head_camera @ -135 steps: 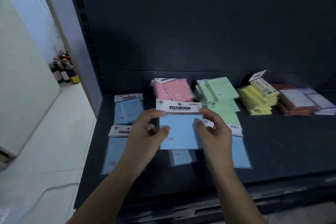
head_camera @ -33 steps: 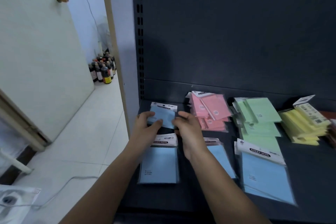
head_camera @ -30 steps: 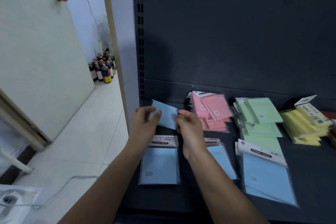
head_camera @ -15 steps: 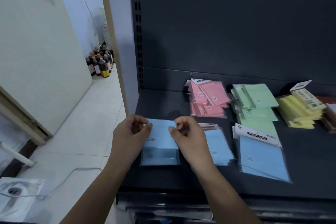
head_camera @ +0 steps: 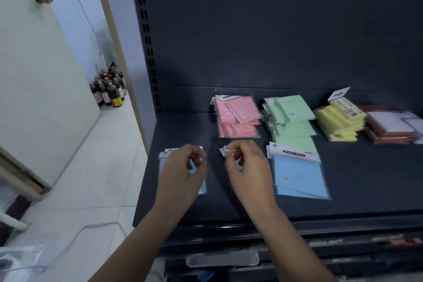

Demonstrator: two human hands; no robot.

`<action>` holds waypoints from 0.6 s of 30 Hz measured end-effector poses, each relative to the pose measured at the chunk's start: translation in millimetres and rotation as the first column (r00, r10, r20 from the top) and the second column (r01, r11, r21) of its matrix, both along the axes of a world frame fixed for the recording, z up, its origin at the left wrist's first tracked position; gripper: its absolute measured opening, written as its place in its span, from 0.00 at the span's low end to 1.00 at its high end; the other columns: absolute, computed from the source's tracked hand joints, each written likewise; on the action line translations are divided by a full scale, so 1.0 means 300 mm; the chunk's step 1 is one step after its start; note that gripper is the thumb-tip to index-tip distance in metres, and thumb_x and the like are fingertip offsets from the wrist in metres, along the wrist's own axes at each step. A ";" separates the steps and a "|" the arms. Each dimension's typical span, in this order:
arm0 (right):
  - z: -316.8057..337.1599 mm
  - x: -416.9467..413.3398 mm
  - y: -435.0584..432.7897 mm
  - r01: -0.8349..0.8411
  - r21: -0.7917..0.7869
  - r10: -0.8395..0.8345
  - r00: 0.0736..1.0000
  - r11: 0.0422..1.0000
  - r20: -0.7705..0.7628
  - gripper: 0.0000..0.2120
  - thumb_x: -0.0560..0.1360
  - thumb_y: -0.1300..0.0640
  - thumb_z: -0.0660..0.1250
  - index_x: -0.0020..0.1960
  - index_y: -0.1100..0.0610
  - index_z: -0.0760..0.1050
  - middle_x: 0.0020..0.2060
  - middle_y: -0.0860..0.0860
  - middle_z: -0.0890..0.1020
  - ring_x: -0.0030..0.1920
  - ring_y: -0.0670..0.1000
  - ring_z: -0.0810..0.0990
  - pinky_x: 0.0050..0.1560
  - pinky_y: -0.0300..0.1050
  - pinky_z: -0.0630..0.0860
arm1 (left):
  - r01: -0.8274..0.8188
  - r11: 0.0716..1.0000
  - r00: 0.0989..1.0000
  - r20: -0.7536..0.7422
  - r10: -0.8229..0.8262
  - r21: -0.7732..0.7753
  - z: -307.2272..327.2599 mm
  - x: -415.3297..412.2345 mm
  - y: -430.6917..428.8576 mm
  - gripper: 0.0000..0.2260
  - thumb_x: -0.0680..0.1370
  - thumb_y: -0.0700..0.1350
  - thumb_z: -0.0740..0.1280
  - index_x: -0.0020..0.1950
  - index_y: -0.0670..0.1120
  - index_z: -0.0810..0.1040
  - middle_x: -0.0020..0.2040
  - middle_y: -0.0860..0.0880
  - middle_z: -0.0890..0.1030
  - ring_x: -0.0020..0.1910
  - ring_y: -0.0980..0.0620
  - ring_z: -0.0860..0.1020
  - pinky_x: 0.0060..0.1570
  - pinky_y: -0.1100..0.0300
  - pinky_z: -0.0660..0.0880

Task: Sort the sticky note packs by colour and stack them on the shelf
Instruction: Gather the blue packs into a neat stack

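Blue-sorting step: left hand [head_camera: 180, 174] curls over the blue stack [head_camera: 168, 151] at the shelf's [head_camera: 366, 178] front-left corner, grip indeterminate; right hand [head_camera: 249, 171] pinches a pack header [head_camera: 224, 151], probably due onto that stack

dim shelf [head_camera: 343, 190] | brighter doorway left | hands motion-blurred | wide-angle edge bending

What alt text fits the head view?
The left hand and right hand curl their fingers among blue packs at the front of a dark shelf; blur hides any grip. A pink stack, green stack and yellow stack lie behind.
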State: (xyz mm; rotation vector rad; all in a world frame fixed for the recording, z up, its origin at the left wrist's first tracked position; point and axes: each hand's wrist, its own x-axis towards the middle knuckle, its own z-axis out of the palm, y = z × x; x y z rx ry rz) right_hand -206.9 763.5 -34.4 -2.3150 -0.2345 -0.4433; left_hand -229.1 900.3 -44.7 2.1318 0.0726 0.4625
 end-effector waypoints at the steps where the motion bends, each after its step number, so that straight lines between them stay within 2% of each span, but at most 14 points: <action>1: 0.001 0.005 -0.046 0.058 0.006 -0.058 0.998 0.998 0.009 0.04 0.74 0.61 0.65 0.48 0.57 0.76 0.42 0.49 0.76 0.44 0.51 0.74 0.46 0.43 0.69 | 0.064 0.998 0.998 0.010 -0.064 0.015 0.009 0.006 -0.045 0.08 0.71 0.38 0.69 0.42 0.50 0.77 0.36 0.56 0.77 0.39 0.58 0.73 0.43 0.65 0.70; 3: -0.008 0.013 -0.146 0.190 -0.036 -0.191 0.981 0.981 -0.036 0.08 0.75 0.60 0.65 0.53 0.58 0.77 0.48 0.53 0.79 0.51 0.55 0.74 0.52 0.49 0.70 | 0.206 0.975 0.978 0.013 -0.208 0.085 0.015 0.021 -0.138 0.05 0.72 0.40 0.70 0.46 0.48 0.80 0.40 0.54 0.80 0.44 0.54 0.76 0.49 0.59 0.72; 5: -0.025 0.014 -0.245 0.316 -0.144 -0.335 0.933 0.938 -0.134 0.14 0.77 0.55 0.63 0.60 0.58 0.75 0.57 0.55 0.77 0.59 0.57 0.71 0.57 0.51 0.66 | 0.315 0.930 0.949 -0.037 -0.314 0.192 0.009 0.038 -0.227 0.10 0.73 0.46 0.69 0.53 0.45 0.79 0.48 0.50 0.82 0.52 0.50 0.77 0.57 0.55 0.71; 7: -0.040 0.007 -0.328 0.393 -0.255 -0.446 0.872 0.884 -0.201 0.19 0.77 0.50 0.61 0.66 0.57 0.71 0.64 0.55 0.72 0.64 0.58 0.66 0.60 0.52 0.63 | 0.336 0.881 0.942 -0.096 -0.323 0.333 -0.003 0.060 -0.298 0.15 0.76 0.52 0.65 0.59 0.47 0.75 0.56 0.50 0.79 0.60 0.50 0.73 0.65 0.58 0.62; 9: -0.049 -0.002 -0.387 0.434 -0.310 -0.511 0.826 0.846 -0.239 0.24 0.78 0.47 0.59 0.69 0.59 0.66 0.67 0.55 0.68 0.68 0.57 0.62 0.64 0.53 0.61 | 0.310 0.843 0.950 -0.098 -0.298 0.440 -0.011 0.080 -0.351 0.16 0.77 0.56 0.61 0.61 0.49 0.71 0.57 0.51 0.78 0.63 0.51 0.70 0.69 0.57 0.53; 11: -0.058 -0.007 -0.429 0.449 -0.345 -0.545 0.794 0.824 -0.271 0.27 0.78 0.44 0.58 0.71 0.59 0.64 0.69 0.55 0.66 0.70 0.57 0.60 0.66 0.53 0.59 | 0.310 0.807 0.950 -0.137 -0.279 0.503 -0.020 0.098 -0.395 0.18 0.78 0.57 0.59 0.63 0.48 0.68 0.56 0.51 0.78 0.65 0.51 0.67 0.72 0.54 0.48; 15: -0.086 -0.013 -0.481 0.424 -0.376 -0.548 0.763 0.824 -0.343 0.28 0.78 0.40 0.54 0.68 0.59 0.67 0.69 0.55 0.65 0.71 0.56 0.59 0.68 0.53 0.57 | 0.344 0.760 0.939 -0.213 -0.271 0.552 -0.041 0.113 -0.468 0.23 0.79 0.58 0.57 0.68 0.46 0.64 0.65 0.47 0.74 0.73 0.51 0.59 0.71 0.53 0.36; 18: -0.091 -0.009 -0.499 0.427 -0.294 -0.513 0.782 0.855 -0.354 0.26 0.78 0.41 0.55 0.67 0.59 0.70 0.68 0.53 0.67 0.69 0.55 0.61 0.68 0.51 0.56 | 0.304 0.815 0.953 -0.159 -0.259 0.493 -0.039 0.120 -0.505 0.22 0.78 0.57 0.58 0.67 0.45 0.65 0.59 0.47 0.78 0.67 0.51 0.69 0.72 0.58 0.37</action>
